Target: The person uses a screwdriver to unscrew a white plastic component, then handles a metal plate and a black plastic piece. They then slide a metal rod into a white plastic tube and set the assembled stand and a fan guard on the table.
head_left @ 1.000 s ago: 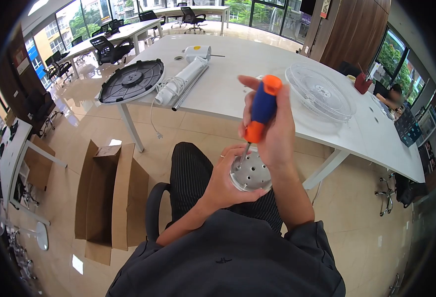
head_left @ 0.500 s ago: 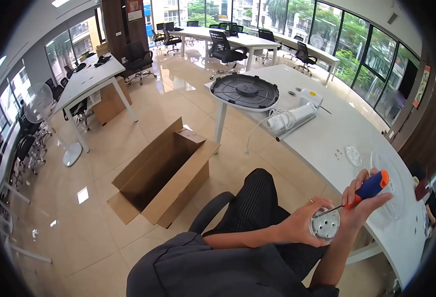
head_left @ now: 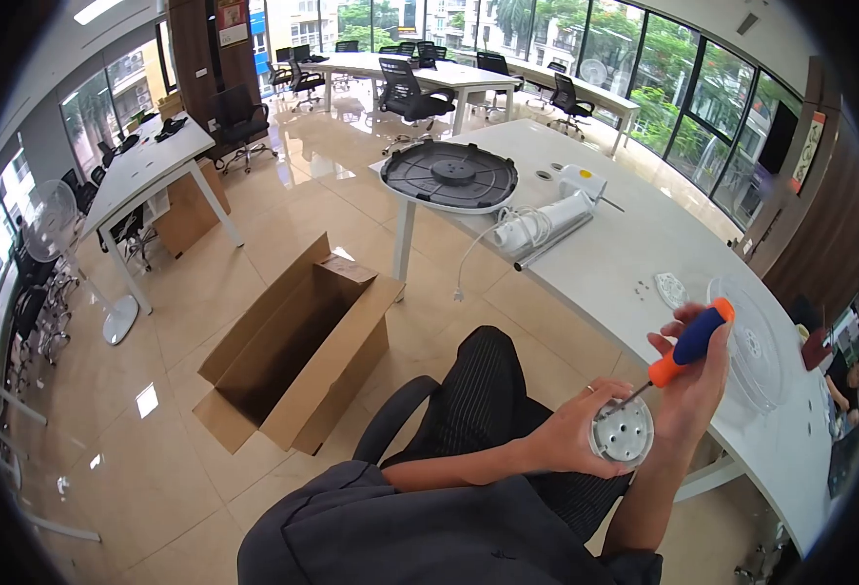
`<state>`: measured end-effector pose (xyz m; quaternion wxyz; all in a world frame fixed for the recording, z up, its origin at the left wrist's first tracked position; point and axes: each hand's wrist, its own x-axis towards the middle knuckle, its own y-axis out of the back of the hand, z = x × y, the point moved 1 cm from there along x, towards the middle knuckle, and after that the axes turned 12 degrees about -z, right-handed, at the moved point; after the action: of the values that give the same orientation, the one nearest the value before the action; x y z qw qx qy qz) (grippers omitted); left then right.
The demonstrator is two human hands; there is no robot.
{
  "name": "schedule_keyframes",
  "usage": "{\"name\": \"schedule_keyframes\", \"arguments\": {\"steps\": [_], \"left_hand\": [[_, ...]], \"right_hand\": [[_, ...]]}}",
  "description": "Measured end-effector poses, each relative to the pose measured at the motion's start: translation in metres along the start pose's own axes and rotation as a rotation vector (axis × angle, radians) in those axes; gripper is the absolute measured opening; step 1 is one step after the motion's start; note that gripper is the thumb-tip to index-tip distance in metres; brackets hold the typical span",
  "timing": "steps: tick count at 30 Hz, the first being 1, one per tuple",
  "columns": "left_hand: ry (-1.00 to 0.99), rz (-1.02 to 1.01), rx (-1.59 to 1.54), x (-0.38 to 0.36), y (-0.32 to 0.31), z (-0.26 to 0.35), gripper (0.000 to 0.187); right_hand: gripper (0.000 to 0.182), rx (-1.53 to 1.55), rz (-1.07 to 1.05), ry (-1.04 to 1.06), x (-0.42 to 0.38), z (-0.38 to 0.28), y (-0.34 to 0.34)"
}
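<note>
My left hand [head_left: 571, 429] is closed around a round white plastic part [head_left: 624, 435] with several dark holes in its face. A screwdriver [head_left: 695, 341] with a blue and orange handle rests between the thumb and fingers of my right hand [head_left: 695, 385]. Its thin shank slants down to the left, and the tip meets the part near its upper rim. Whether the tip sits in a screw is too small to tell. On the table beside my right hand lie a clear round fan guard [head_left: 753, 356], a white perforated disc [head_left: 671, 290] and several small bits [head_left: 641, 290].
The white table [head_left: 595, 283] carries a black round base [head_left: 449, 175], a white motor housing [head_left: 582, 181], a white column with coiled cord [head_left: 544, 222] and a metal tube [head_left: 554, 242]. An open cardboard box [head_left: 342, 361] stands on the floor. Part of another person [head_left: 847, 390] shows at far right.
My view has turned slightly right, shifting the scene left. The screwdriver handle stands steeper, and my right fingers have loosened and shifted on it. Its tip stays at the white part.
</note>
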<state>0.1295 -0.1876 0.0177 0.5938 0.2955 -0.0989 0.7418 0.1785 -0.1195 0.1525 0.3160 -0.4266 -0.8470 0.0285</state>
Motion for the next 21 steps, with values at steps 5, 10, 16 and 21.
{"name": "schedule_keyframes", "arguments": {"steps": [5,10,16,21], "left_hand": [[0.005,-0.021,-0.005,0.001,0.000,-0.001,0.083],[-0.037,0.003,0.043,0.001,0.003,0.000,0.083],[-0.026,-0.018,0.032,0.002,-0.001,-0.006,0.085],[-0.020,-0.024,-0.019,0.005,-0.002,-0.009,0.083]], "right_hand": [[0.054,0.454,-0.466,-0.074,0.011,0.025,0.046],[0.055,-0.009,-0.171,0.005,0.007,0.021,0.040],[0.074,0.449,-0.524,-0.153,0.015,0.015,0.045],[0.077,0.048,-0.259,-0.013,0.008,0.019,0.031]]}}
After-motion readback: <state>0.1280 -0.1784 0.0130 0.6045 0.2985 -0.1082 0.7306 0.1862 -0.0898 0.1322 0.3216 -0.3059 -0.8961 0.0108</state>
